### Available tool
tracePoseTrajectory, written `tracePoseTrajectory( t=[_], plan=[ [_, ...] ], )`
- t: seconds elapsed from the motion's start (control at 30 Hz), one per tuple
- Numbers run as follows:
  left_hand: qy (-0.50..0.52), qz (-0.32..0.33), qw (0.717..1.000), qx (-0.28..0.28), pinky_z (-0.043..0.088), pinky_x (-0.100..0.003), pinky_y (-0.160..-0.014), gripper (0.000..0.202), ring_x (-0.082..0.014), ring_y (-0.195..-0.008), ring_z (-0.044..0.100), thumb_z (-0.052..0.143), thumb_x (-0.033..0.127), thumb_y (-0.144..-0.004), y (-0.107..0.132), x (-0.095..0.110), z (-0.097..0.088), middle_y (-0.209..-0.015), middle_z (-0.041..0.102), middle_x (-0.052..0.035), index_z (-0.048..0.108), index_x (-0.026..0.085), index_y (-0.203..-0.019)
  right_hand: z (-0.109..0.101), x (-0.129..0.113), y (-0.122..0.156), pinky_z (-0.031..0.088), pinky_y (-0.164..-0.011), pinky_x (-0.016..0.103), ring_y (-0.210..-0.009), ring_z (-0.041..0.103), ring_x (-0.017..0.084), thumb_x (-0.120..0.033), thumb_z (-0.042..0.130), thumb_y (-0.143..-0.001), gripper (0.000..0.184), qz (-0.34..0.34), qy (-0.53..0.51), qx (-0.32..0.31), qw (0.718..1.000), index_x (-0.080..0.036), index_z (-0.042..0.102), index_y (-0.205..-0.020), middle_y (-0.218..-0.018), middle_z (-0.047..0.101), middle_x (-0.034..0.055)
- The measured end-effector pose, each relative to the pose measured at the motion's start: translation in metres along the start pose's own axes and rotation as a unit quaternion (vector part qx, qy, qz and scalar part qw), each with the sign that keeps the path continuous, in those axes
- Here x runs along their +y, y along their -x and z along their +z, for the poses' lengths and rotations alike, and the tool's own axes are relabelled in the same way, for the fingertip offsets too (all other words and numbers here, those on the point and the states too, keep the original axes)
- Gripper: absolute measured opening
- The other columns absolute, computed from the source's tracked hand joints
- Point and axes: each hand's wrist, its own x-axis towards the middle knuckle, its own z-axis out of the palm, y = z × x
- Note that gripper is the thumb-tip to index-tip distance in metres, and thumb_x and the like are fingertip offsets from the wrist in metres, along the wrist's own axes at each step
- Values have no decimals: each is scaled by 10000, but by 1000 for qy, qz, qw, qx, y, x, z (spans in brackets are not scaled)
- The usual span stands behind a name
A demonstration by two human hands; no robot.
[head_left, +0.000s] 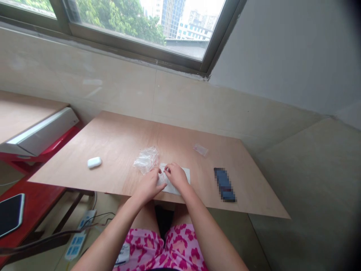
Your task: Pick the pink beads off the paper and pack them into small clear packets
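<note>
Both my hands meet over a white sheet (184, 174) near the front edge of a plywood table (118, 139). My left hand (149, 184) and my right hand (176, 176) each pinch a small clear zip bag (163, 177) with a red strip, held between their fingertips just above the sheet. A loose pile of the same clear bags (146, 159) lies just left of and behind my left hand. One more small clear bag (200, 149) lies apart, farther back on the right.
A white earbud case (94, 162) sits on the table's left part. A dark blue flat object (225, 184) lies to the right. A red bench (36, 195) at left carries a phone (10, 213); a power strip (76, 241) lies on the floor.
</note>
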Motion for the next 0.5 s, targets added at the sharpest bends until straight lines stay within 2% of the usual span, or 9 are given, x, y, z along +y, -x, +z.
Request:
tracePoseTrajectory(
  t=[0.1, 0.2, 0.37, 0.5],
  plan=[
    [-5, -7, 1000, -2, 511, -392, -808, 347, -306, -921, 698, 699, 344, -850, 0, 2, -1, -932, 694, -78, 554, 191, -1126, -2, 0, 5, 457, -781, 271, -844, 661, 186, -208, 682, -922, 65, 17, -53, 34, 998, -196, 745, -930, -970, 724, 61],
    [-24, -3, 1000, 3, 508, -393, -825, 335, -312, -945, 698, 685, 329, -856, 0, 4, -1, -974, 699, -99, 551, 182, -1126, -6, -4, 14, 465, -746, 269, -781, 661, 187, -265, 643, -938, 145, 38, -157, 71, 984, -180, 741, -874, -867, 740, 48],
    [-53, 7, 999, 9, 508, -404, -848, 315, -324, -993, 693, 676, 331, -867, 1, 3, 0, -1061, 694, -133, 550, 180, -1114, -13, -5, 20, 470, -704, 265, -760, 671, 193, -383, 628, -940, 267, -9, -270, -9, 963, -183, 788, -864, -840, 775, 32],
    [-53, -6, 999, 12, 512, -411, -880, 349, -329, -1037, 690, 675, 344, -873, 1, 1, 1, -1077, 700, -130, 545, 189, -1157, -15, 7, 13, 455, -629, 268, -674, 658, 194, -406, 604, -939, 329, 35, -255, 20, 966, -159, 792, -831, -752, 763, 53]
  ],
)
